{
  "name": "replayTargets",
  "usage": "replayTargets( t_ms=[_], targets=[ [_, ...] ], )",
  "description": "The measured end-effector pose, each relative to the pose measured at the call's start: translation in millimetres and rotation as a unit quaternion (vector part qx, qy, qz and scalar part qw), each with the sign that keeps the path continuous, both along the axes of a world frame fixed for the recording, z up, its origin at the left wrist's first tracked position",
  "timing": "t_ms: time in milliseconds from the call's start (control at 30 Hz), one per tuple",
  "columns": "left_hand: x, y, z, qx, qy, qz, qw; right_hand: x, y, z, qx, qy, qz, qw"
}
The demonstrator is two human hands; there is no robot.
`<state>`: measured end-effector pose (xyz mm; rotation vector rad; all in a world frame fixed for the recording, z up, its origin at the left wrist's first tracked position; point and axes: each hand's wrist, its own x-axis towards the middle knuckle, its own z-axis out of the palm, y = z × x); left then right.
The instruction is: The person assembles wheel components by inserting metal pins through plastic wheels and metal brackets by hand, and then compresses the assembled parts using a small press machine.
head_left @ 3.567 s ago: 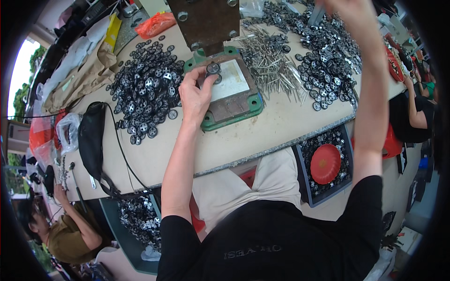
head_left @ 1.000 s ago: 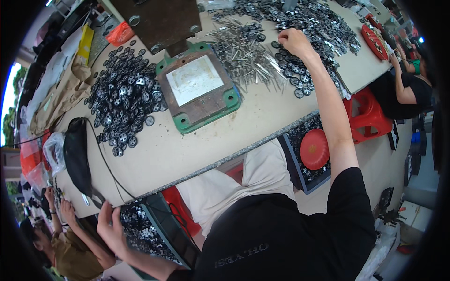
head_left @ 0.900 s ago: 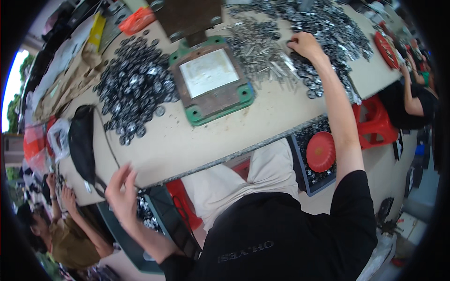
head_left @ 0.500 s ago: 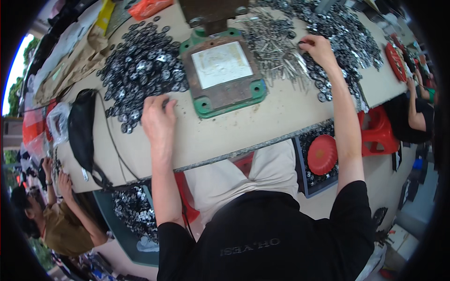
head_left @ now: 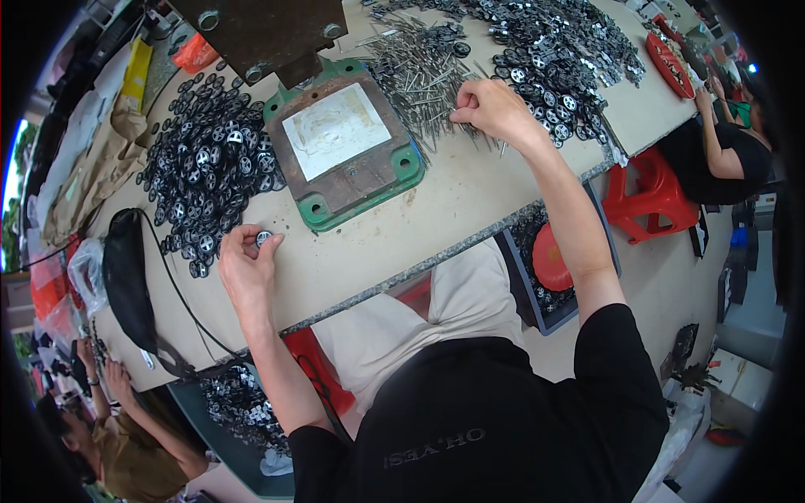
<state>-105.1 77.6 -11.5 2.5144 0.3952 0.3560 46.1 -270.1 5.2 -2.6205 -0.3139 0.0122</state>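
Note:
My left hand [head_left: 249,270] pinches a small black toy wheel [head_left: 263,238] with silver spokes between thumb and fingers, just above the table's near left part. Beside it spreads a heap of similar wheels [head_left: 201,159]. My right hand [head_left: 496,111] is closed at the edge of a pile of thin metal pins [head_left: 419,71]; its fingertips press together, and whatever they hold is too small to make out. Between my hands stands a press base [head_left: 344,151] with a green frame, brown plate and white pad. Nothing lies on the pad.
Over the base hangs the press's dark upper block [head_left: 260,29]. More wheels and black parts [head_left: 545,59] are heaped at the right. A black pouch [head_left: 126,277] with a cord lies left. Parts bins [head_left: 549,323] stand below the table edge. Co-workers sit at both sides.
My right hand has moved left from beside the right-hand wheel heap to the pins. My left hand has turned, showing the wheel in its fingers. The whole view has shifted and tilted.

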Motion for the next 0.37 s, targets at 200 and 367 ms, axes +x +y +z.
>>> replayTargets(
  t_ms=[200,367],
  targets=[
    [-15,-11,2,-0.370,-0.013,-0.016,0.929,-5,-5,-1,0.072,-0.003,0.028,0.997],
    [-28,-47,-1,-0.612,0.007,-0.097,0.785,-9,0,6,0.120,0.037,-0.042,0.991]
  ],
)
